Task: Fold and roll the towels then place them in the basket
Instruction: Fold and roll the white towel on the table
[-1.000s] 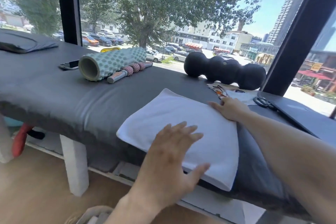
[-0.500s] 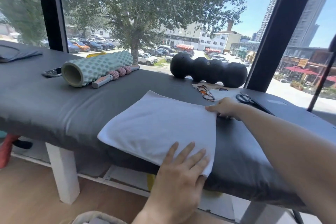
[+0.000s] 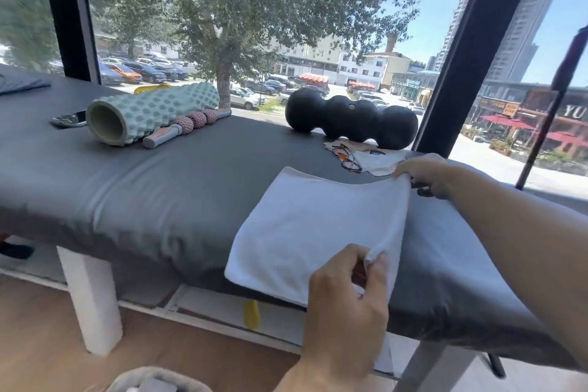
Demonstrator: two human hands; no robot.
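Observation:
A folded white towel (image 3: 311, 226) lies flat on the grey padded table (image 3: 191, 181), near its front edge. My left hand (image 3: 346, 302) pinches the towel's near right corner, lifting it slightly. My right hand (image 3: 423, 173) grips the far right corner. The towel's right edge is raised between both hands. A grey basket rim (image 3: 152, 380) shows at the bottom edge, on the floor.
A mint foam roller (image 3: 152, 116), a pink massage stick (image 3: 184, 129) and a phone (image 3: 68, 119) sit at the back left. A black peanut roller (image 3: 350, 118), glasses (image 3: 348, 157) and a cloth (image 3: 375, 161) lie behind the towel. A window runs along the back.
Both hands went from resting flat on the towel to pinching its right corners. The right edge now lifts off the table.

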